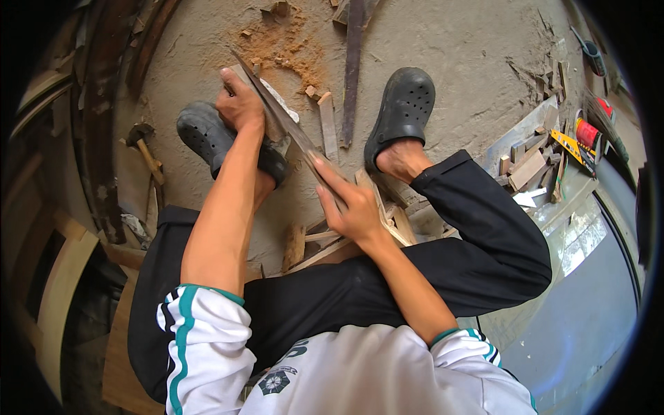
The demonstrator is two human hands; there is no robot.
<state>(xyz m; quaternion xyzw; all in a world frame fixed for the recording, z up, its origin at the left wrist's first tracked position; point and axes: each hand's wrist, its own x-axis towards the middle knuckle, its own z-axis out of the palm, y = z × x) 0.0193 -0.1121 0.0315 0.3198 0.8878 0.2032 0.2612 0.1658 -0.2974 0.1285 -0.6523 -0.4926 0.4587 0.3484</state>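
The rough grey-brown floor (477,62) carried loose orange sawdust (299,48) left of upper centre, a long dark wooden strip (353,79) at upper centre and a short pale wooden strip (328,128) above the middle.

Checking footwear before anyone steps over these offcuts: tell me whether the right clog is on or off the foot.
On: the bare ankle goes down into the opening of the right clog.
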